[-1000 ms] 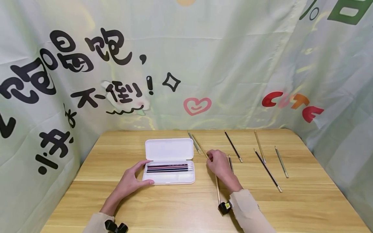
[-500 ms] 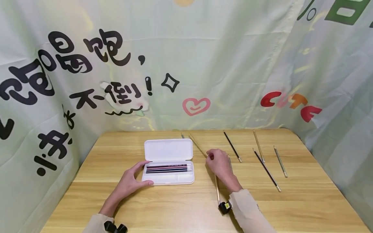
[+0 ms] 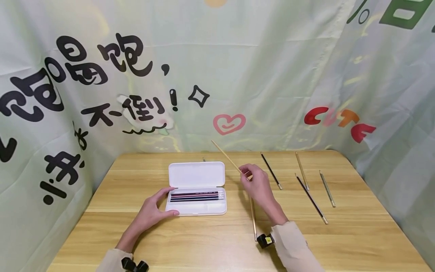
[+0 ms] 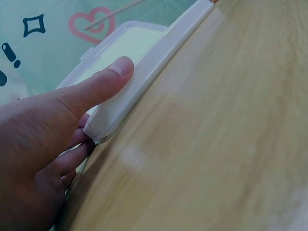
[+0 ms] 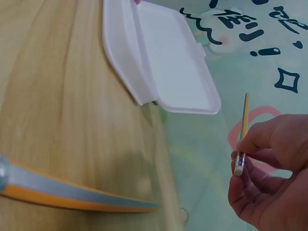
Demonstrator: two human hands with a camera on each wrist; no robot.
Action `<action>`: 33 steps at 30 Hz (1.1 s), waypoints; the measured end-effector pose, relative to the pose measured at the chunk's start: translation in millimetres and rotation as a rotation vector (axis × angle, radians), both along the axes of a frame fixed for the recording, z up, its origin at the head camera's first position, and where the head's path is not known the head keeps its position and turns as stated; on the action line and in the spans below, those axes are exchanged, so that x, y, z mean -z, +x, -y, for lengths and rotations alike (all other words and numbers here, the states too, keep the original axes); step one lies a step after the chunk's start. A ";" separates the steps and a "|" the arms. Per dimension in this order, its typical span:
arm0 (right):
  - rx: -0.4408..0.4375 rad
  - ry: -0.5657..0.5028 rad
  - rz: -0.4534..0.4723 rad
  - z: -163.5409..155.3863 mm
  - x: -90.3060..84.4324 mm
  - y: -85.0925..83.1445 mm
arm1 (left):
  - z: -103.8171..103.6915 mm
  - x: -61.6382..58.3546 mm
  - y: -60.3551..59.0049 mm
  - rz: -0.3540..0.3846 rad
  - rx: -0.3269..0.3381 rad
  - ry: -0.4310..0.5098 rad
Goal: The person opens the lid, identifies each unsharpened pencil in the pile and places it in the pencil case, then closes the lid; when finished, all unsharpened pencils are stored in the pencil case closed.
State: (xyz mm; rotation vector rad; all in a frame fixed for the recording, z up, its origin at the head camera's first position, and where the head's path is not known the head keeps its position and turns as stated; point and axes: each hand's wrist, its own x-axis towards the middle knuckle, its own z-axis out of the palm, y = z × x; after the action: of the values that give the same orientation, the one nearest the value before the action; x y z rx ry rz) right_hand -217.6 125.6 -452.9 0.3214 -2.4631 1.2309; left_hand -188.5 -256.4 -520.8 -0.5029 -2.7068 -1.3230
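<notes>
A white pencil case (image 3: 196, 209) lies open on the table, its lid tilted back. Inside it is a row of several dark and red pencils (image 3: 195, 196). My left hand (image 3: 152, 211) holds the case by its left end, thumb at the front edge (image 4: 126, 79) and fingers around the back corner. My right hand (image 3: 257, 185) pinches a yellowish pencil (image 3: 225, 155) near its white eraser end, raised above the table; the right wrist view shows the pencil (image 5: 244, 118) pointing away. Below that hand, another gold-coloured pencil (image 3: 253, 223) lies on the table.
Dark pencils (image 3: 270, 170) (image 3: 312, 200), a gold pencil (image 3: 301, 170) and a grey-green pencil (image 3: 327, 189) lie apart at the right of the wooden table (image 3: 204, 241). A pencil tip (image 3: 204, 159) shows behind the lid. A printed curtain (image 3: 272, 75) hangs behind.
My right hand has lifted the yellowish pencil off the table. The grey-green pencil beside the lid has rolled left, mostly behind it. My left hand has stayed on the case.
</notes>
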 end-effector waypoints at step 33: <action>-0.298 0.138 0.099 60.2 27.9 25.2 | 0.5 1.3 0.0 -0.009 -0.002 -0.005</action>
State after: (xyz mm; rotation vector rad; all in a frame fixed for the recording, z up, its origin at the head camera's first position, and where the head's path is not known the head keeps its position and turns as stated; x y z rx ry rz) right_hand -192.4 65.4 -480.8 0.7028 -2.6633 1.2152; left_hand -188.5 -257.0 -522.2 -0.5048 -2.7034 -1.3108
